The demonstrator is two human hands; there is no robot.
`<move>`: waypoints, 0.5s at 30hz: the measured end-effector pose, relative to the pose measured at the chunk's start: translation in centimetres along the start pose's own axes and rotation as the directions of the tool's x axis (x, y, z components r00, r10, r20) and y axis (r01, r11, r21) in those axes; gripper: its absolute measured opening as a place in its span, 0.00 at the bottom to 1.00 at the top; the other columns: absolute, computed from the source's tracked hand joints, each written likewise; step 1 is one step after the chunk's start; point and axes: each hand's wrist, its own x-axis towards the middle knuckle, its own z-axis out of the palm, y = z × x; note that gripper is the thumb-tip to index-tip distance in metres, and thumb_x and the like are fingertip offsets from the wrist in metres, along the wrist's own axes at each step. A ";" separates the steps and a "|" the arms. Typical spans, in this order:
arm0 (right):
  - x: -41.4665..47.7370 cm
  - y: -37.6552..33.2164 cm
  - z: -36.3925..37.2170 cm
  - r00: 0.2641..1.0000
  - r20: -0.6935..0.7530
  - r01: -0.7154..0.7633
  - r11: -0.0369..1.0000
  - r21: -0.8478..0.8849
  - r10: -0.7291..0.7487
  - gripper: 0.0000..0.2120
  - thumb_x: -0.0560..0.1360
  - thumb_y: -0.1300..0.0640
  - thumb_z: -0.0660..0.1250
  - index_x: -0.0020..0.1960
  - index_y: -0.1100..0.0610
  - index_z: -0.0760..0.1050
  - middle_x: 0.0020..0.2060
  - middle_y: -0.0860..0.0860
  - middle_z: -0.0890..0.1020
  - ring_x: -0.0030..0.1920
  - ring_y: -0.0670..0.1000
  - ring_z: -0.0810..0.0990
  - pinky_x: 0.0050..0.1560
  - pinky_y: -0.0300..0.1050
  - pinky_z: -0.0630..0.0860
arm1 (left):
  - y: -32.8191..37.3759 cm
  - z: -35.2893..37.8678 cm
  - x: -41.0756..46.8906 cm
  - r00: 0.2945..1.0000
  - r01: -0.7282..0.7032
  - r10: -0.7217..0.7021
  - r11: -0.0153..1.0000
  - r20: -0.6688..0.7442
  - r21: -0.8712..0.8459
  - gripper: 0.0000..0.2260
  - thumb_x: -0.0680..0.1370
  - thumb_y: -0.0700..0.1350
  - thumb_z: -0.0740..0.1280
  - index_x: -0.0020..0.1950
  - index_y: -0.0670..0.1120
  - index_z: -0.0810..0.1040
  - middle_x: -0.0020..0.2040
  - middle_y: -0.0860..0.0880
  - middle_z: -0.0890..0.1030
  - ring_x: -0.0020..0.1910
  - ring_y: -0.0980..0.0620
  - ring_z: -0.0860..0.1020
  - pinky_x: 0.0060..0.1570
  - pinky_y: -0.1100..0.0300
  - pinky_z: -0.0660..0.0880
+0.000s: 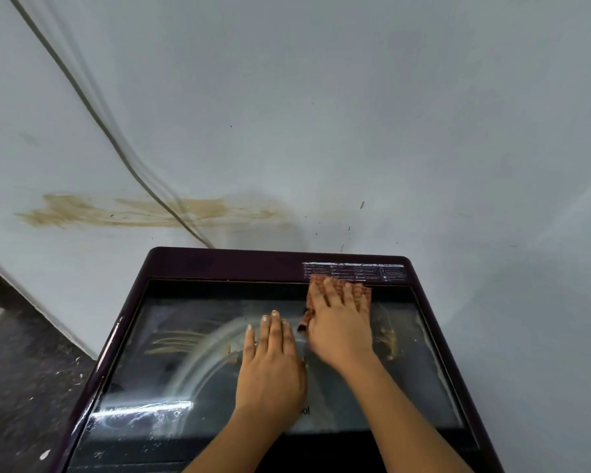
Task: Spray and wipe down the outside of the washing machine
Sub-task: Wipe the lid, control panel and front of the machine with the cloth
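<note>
A dark purple top-loading washing machine (219, 264) fills the lower middle, its glass lid (171, 377) wet and streaked with brown smears. My right hand (338, 322) presses a reddish-brown cloth (355, 288) flat against the lid's far right edge, fingers straight, just below a white-printed label (354, 269). My left hand (270, 363) lies flat on the glass beside it, fingers straight, holding nothing. No spray bottle is in view.
A pale wall (355, 114) rises right behind the machine, with a brown stain (133, 209) at left. A grey cable (93, 107) runs down the wall behind the machine's back edge. A dark speckled floor (21, 370) lies to the left.
</note>
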 end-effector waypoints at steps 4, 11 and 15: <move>2.8 0.1 -0.2 0.990 -0.023 0.136 0.990 -0.036 -0.137 0.28 0.80 0.48 0.48 0.78 0.45 0.42 0.78 0.49 0.49 0.77 0.58 0.44 0.74 0.63 0.36 | 1.5 0.7 0.2 0.998 -0.037 0.039 0.997 0.045 -0.065 0.25 0.72 0.50 0.55 0.62 0.35 0.74 0.62 0.36 0.75 0.64 0.39 0.72 0.68 0.44 0.47; 4.1 6.5 -1.3 0.996 -0.016 -0.093 0.995 -0.031 0.092 0.39 0.76 0.46 0.60 0.78 0.49 0.41 0.78 0.54 0.48 0.77 0.61 0.45 0.76 0.61 0.41 | 3.4 0.9 0.3 0.995 -0.095 0.094 0.993 -0.019 -0.066 0.25 0.73 0.47 0.51 0.63 0.36 0.73 0.64 0.38 0.74 0.64 0.41 0.72 0.68 0.45 0.52; -0.2 5.7 -0.1 0.999 -0.014 -0.050 0.999 -0.014 0.050 0.34 0.79 0.47 0.54 0.78 0.50 0.40 0.78 0.55 0.46 0.77 0.62 0.43 0.76 0.60 0.39 | 4.1 1.2 0.2 0.984 -0.131 0.132 0.991 -0.118 0.015 0.29 0.74 0.48 0.39 0.73 0.36 0.51 0.73 0.39 0.48 0.74 0.42 0.50 0.70 0.48 0.41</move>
